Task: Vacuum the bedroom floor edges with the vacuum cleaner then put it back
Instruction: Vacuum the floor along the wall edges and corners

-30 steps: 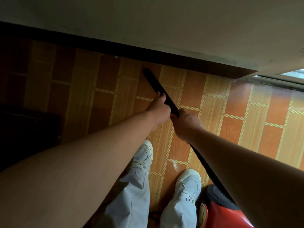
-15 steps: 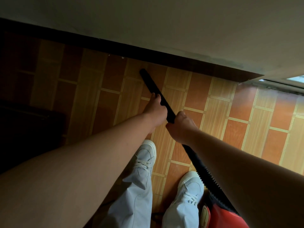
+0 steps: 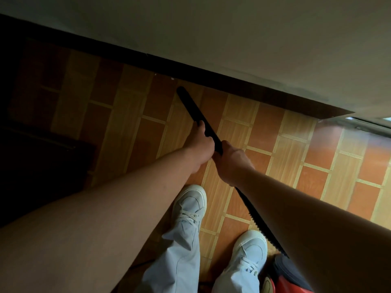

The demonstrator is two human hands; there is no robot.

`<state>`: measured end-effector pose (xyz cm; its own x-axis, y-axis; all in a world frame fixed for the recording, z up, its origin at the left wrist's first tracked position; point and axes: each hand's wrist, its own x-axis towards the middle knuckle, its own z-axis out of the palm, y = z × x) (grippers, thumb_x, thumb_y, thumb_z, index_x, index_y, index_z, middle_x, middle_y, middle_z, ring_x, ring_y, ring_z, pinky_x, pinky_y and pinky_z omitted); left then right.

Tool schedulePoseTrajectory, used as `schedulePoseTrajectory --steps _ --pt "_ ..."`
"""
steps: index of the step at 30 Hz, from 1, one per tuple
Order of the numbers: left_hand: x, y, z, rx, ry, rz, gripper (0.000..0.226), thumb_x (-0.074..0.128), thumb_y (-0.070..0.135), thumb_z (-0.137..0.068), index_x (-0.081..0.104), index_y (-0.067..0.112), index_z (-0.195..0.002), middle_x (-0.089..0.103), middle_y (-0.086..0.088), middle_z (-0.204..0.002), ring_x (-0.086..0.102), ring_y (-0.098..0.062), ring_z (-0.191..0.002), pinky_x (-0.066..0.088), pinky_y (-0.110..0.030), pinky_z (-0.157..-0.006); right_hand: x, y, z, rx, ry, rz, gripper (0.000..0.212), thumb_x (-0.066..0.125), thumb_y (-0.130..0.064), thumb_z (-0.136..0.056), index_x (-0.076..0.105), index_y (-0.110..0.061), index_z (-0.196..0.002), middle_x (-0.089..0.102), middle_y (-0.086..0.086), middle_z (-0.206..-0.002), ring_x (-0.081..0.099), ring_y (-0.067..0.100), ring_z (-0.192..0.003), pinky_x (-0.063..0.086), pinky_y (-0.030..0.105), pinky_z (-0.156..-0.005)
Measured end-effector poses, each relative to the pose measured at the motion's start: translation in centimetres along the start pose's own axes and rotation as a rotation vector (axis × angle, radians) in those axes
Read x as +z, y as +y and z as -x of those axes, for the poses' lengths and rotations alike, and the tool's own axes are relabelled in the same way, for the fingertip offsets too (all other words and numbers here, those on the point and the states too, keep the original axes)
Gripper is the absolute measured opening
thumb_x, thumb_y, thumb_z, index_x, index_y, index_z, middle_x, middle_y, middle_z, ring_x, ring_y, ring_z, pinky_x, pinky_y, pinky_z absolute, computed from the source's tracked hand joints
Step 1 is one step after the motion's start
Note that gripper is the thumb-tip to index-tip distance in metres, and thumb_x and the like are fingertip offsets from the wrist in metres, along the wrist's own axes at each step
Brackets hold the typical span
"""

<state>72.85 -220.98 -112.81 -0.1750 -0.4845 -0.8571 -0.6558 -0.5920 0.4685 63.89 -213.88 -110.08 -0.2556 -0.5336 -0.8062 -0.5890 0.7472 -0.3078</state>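
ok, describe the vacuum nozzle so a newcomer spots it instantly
Find the dark skirting board under the pale wall. Just below it, a slim black nozzle slants up-left over the tiled floor from the left hand and right hand gripping it. Unlike the ribbed hose behind them, it is smooth and straight.

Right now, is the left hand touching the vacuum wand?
Touching. The head view shows the left hand wrapped round the black vacuum wand, just ahead of the right hand.
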Motion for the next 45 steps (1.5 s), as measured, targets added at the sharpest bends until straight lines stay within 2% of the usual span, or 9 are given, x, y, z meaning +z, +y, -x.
schedulePoseTrajectory --steps 7,11,19,28,32,35,39,43,45 --pt "-1.2 0.5 -0.1 -0.015 0.021 -0.003 0.067 0.038 0.015 -0.106 0.009 0.038 -0.162 0.036 -0.007 -0.161 0.052 -0.032 -0.134 0.05 -0.05 -0.106 0.1 -1.4 -1.0 -0.034 0.015 -0.013 0.032 0.041 -0.043 -0.107 0.049 -0.019 -0.126 0.055 0.002 -0.083 0.059 0.019 -0.061 0.044 0.03 -0.046" --pt "-0.7 -0.1 0.9 -0.016 -0.008 -0.013 0.069 0.039 0.017 -0.105 0.008 0.04 -0.161 0.03 -0.004 -0.165 0.048 -0.032 -0.138 0.048 -0.05 -0.109 0.4 -0.5 -0.1 -0.047 0.005 0.026 0.032 0.042 -0.039 -0.107 0.048 -0.016 -0.128 0.055 0.003 -0.084 0.052 0.014 -0.062 0.037 0.027 -0.047" --pt "-2.3 1.4 -0.1 0.01 0.062 -0.035 0.066 0.037 0.013 -0.107 0.008 0.032 -0.163 0.016 0.0 -0.17 0.038 -0.03 -0.146 0.042 -0.048 -0.115 0.6 -2.7 -2.0 -0.041 0.003 -0.051 0.026 0.044 -0.032 -0.106 0.049 -0.014 -0.124 0.05 0.002 -0.082 0.061 0.021 -0.061 0.044 0.03 -0.043" --pt "-1.9 0.4 1.2 0.017 0.017 -0.046 0.067 0.036 0.013 -0.108 0.004 0.033 -0.163 0.011 0.001 -0.171 0.031 -0.028 -0.15 0.036 -0.046 -0.12 1.1 -1.9 -0.5 -0.013 -0.022 -0.032 0.029 0.042 -0.034 -0.107 0.048 -0.015 -0.128 0.048 0.001 -0.08 0.054 0.016 -0.061 0.037 0.026 -0.043" --pt "-3.4 0.5 -0.1 0.043 0.099 -0.075 0.066 0.036 0.013 -0.108 0.004 0.028 -0.164 0.007 0.001 -0.172 0.027 -0.028 -0.152 0.03 -0.041 -0.122 1.0 -4.1 -2.1 -0.033 -0.046 0.005 0.029 0.044 -0.025 -0.104 0.047 -0.013 -0.131 0.052 0.006 -0.087 0.063 0.025 -0.069 0.054 0.036 -0.051" --pt "-4.8 0.4 -1.3 0.026 0.133 -0.083 0.066 0.037 0.012 -0.107 0.008 0.028 -0.164 0.017 -0.005 -0.17 0.034 -0.031 -0.148 0.036 -0.045 -0.119 1.4 -5.6 -3.0 -0.046 -0.063 -0.044 0.03 0.046 -0.024 -0.103 0.048 -0.012 -0.131 0.049 0.004 -0.082 0.068 0.031 -0.076 0.062 0.045 -0.064" --pt "-5.3 0.0 -1.4 -0.005 0.11 -0.048 0.066 0.037 0.01 -0.107 0.01 0.031 -0.163 0.025 -0.006 -0.167 0.038 -0.031 -0.146 0.039 -0.047 -0.117 2.0 -5.9 -2.8 -0.044 -0.062 -0.073 0.03 0.045 -0.03 -0.105 0.048 -0.013 -0.13 0.048 0.002 -0.081 0.068 0.03 -0.077 0.06 0.041 -0.059" --pt "-5.1 -0.4 -0.9 -0.011 0.069 -0.034 0.07 0.04 0.012 -0.105 0.007 0.035 -0.163 0.02 -0.003 -0.169 0.038 -0.031 -0.147 0.041 -0.05 -0.115 2.0 -5.6 -2.4 -0.037 -0.074 -0.056 0.028 0.045 -0.028 -0.106 0.047 -0.014 -0.13 0.049 0.003 -0.083 0.063 0.024 -0.068 0.05 0.032 -0.047" --pt "-5.3 -0.1 -1.2 -0.012 0.086 -0.045 0.07 0.039 0.01 -0.106 0.005 0.033 -0.163 0.018 -0.003 -0.169 0.038 -0.031 -0.147 0.04 -0.049 -0.116 1.8 -5.9 -2.8 -0.045 -0.065 -0.029 0.028 0.046 -0.025 -0.105 0.048 -0.014 -0.131 0.048 0.002 -0.081 0.062 0.024 -0.068 0.05 0.032 -0.047"
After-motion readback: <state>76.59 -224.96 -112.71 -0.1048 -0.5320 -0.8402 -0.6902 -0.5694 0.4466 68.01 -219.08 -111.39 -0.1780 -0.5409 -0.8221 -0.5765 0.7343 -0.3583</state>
